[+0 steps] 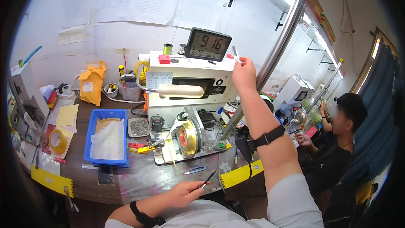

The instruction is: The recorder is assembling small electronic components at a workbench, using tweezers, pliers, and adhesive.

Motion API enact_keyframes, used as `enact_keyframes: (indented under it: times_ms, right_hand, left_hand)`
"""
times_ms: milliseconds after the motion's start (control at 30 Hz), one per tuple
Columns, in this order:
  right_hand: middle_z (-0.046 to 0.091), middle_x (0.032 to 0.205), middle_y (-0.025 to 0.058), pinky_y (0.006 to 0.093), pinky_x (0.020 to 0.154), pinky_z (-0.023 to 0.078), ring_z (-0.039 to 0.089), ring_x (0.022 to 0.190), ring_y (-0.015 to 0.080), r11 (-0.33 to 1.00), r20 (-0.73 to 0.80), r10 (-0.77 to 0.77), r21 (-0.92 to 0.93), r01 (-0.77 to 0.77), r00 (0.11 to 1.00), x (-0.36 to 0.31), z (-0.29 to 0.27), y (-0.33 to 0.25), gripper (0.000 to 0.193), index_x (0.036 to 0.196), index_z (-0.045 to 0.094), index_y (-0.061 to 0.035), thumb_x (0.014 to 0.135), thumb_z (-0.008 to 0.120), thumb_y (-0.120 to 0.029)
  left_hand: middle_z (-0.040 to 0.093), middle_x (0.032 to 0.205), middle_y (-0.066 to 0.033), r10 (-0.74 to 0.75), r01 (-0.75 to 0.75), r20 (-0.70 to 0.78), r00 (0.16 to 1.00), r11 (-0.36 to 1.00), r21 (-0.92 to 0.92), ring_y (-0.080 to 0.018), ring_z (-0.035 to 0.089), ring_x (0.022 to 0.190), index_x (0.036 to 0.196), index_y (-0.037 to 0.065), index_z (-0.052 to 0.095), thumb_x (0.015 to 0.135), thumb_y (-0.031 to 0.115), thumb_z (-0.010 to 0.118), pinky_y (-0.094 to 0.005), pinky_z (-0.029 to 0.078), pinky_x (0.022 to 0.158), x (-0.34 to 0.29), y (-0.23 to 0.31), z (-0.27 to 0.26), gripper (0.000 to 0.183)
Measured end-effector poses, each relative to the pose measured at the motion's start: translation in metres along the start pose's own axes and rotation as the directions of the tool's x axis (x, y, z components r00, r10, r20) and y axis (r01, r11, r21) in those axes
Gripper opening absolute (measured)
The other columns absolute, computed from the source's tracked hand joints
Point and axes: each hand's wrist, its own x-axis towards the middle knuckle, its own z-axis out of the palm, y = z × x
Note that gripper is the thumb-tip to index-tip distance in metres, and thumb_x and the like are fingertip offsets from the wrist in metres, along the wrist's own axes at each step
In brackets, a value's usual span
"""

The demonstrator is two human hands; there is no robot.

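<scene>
My left hand [185,194] is closed low in front of my body, gripping a slender dark pointed tool [207,179] whose tip points up and to the right. Whether the tool is a pair of tweezers I cannot tell. My right hand [244,74] is raised at the right end of the white machine's top, pinching a small pale, narrow piece [235,52]. The white machine [190,71] carries a lamp [180,91] and a golden wheel [188,138]. On the table before it lie blue-handled thread snips [194,169], nearest to my left hand.
A blue tray [108,114] holding white sheet material stands left of the machine, beside a dish of small metal parts [138,127]. Further left is a tape roll [58,140]. A digital clock [208,44] tops the machine. A metal post [270,55] rises near my right arm. Another person [327,156] works at right.
</scene>
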Motion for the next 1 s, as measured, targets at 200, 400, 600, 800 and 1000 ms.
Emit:
enact_keyframes:
  times_ms: [200, 400, 600, 800, 1000]
  right_hand:
    - [0.063, 0.106, 0.0154, 0.0476, 0.095, 0.042, 0.058, 0.104, 0.0316, 0.891, 0.155, 0.045, -0.452, 0.031, 0.987, 0.012, 0.005, -0.003, 0.04, 0.123, 0.057, -0.0052, 0.09, 0.048, -0.027]
    - [0.061, 0.107, 0.0148, 0.0426, 0.095, 0.042, 0.056, 0.103, 0.0333, 0.81, -0.015, -0.554, -0.241, 0.535, 0.832, -0.043, -0.025, -0.006, 0.033, 0.116, 0.06, -0.005, 0.089, 0.055, -0.022]
    - [0.059, 0.073, 0.008, 0.0382, 0.068, 0.045, 0.057, 0.074, 0.0278, 0.854, 0.608, -0.481, 0.161, 0.495, 0.631, -0.188, -0.1, 0.039, 0.014, 0.078, 0.064, -0.0046, 0.084, 0.066, -0.017]
    - [0.057, 0.105, 0.0118, 0.0335, 0.088, 0.047, 0.058, 0.101, 0.0239, 0.939, 0.868, -0.181, 0.292, -0.182, 0.462, -0.298, -0.092, 0.096, 0.031, 0.119, 0.056, 0.0029, 0.097, 0.05, -0.019]
    - [0.055, 0.105, 0.0073, 0.0293, 0.086, 0.05, 0.059, 0.1, 0.0191, 0.509, 0.878, -0.016, 0.418, -0.752, 0.478, -0.314, -0.095, 0.095, 0.027, 0.114, 0.055, 0.0032, 0.101, 0.044, -0.018]
  left_hand:
    - [0.043, 0.069, 0.0045, -0.009, 0.009, -0.015, 1.0, 0.999, 0.039, -0.0052, 0.04, 0.064, 0.134, 0.007, 0.049, 0.099, 0.019, 0.048, -0.0228, 0.038, 0.059, -0.001, 0.001, 0.004, 0.037]
    - [0.051, 0.067, -0.0017, -0.06, 0.073, -0.149, 0.987, 0.994, 0.084, -0.0086, 0.045, 0.062, 0.125, 0.006, 0.056, 0.098, 0.021, 0.05, -0.0257, 0.043, 0.059, -0.003, -0.005, 0.007, 0.032]
    - [0.055, 0.065, -0.0018, -0.141, 0.144, -0.203, 0.969, 0.99, 0.0, -0.0108, 0.05, 0.06, 0.088, 0.001, 0.06, 0.099, 0.022, 0.049, -0.0275, 0.043, 0.057, 0.006, 0.001, -0.005, 0.025]
    - [0.055, 0.068, -0.0012, -0.079, 0.076, -0.072, 0.994, 0.996, -0.044, -0.0078, 0.049, 0.058, 0.092, 0.002, 0.058, 0.102, 0.024, 0.041, -0.0241, 0.042, 0.052, 0.024, -0.007, 0.005, 0.029]
    - [0.056, 0.069, -0.0025, -0.201, 0.204, 0.035, 0.979, 0.969, -0.142, -0.0096, 0.05, 0.058, 0.093, 0.003, 0.057, 0.104, 0.03, 0.036, -0.0245, 0.043, 0.053, 0.03, -0.001, 0.011, 0.035]
